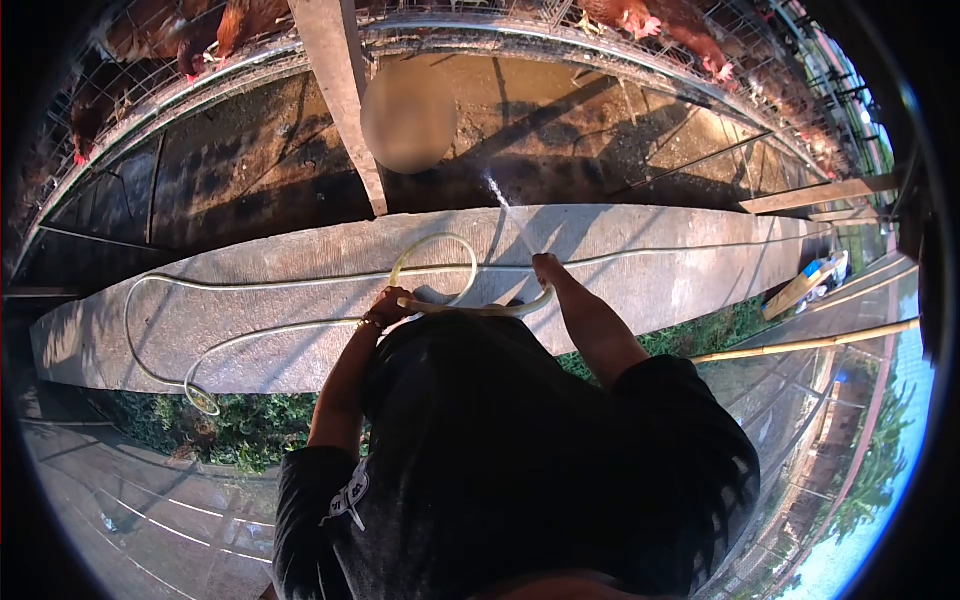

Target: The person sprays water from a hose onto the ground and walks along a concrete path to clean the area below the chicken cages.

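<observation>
Concrete walkway (680,250) below wire cages of brown hens (640,18). Pale hose (436,237) loops across the concrete. Left hand (387,305) closed around the hose mid-run; right hand (547,268) grips the outlet end, water jet (495,190) spraying toward the cages.

A round blur (408,115) masks something beside the post (345,100), and the right hand's (546,268) grip on the hose (300,325) is indistinct.

A black short-sleeved T-shirt (520,450) is worn, filling the lower middle of the frame; a white printed emblem (350,497) is seen on it at lower left; a thin bracelet (371,323) is worn just below the left hand (390,303).
</observation>
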`<action>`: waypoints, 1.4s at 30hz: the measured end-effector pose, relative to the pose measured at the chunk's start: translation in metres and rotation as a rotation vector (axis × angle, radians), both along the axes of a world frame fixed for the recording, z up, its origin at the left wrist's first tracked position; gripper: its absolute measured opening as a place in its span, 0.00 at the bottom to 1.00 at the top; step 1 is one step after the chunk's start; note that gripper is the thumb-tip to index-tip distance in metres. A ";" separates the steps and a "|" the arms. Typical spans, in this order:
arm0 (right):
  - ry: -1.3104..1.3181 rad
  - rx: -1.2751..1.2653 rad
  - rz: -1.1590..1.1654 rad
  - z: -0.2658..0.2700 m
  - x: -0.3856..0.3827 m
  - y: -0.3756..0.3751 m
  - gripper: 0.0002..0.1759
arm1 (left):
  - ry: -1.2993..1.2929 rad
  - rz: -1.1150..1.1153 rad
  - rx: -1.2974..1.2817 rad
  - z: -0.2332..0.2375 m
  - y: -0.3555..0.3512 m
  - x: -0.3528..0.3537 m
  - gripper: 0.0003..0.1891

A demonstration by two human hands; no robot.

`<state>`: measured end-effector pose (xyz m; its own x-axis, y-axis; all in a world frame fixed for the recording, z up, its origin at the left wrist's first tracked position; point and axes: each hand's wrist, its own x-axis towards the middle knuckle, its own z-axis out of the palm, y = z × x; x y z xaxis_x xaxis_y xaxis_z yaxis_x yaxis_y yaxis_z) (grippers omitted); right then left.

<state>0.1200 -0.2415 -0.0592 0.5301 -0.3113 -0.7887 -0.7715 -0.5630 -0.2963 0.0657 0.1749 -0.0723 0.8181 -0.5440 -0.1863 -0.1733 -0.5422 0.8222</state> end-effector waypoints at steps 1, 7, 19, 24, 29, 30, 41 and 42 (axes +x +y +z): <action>-0.019 0.032 -0.056 -0.003 0.000 0.000 0.17 | -0.007 -0.004 0.001 0.002 0.000 0.001 0.12; -0.056 0.041 -0.108 0.005 0.001 0.004 0.17 | -0.013 -0.007 -0.003 0.016 -0.003 0.001 0.12; 0.000 -0.091 -0.036 0.030 0.001 0.012 0.18 | 0.001 -0.009 0.022 0.014 -0.003 0.001 0.12; -0.025 -0.058 -0.068 0.030 0.001 0.013 0.17 | -0.003 0.003 -0.009 0.012 -0.002 0.001 0.11; -0.070 -0.023 -0.124 0.024 0.002 0.014 0.16 | 0.042 0.050 -0.059 0.016 0.000 -0.001 0.11; -0.090 -0.008 -0.137 0.028 0.001 0.016 0.16 | 0.045 0.055 -0.056 0.017 0.001 -0.002 0.11; -0.108 -0.038 -0.161 0.060 0.006 0.036 0.17 | 0.065 0.039 0.009 0.021 0.002 -0.002 0.11; -0.107 -0.039 -0.162 0.061 0.006 0.037 0.17 | 0.056 0.033 0.017 0.021 0.002 -0.002 0.11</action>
<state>0.1262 -0.2049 0.0015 0.5510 -0.4281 -0.7163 -0.8180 -0.4470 -0.3621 0.0640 0.1771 -0.0509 0.8239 -0.5130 -0.2409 -0.1091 -0.5606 0.8208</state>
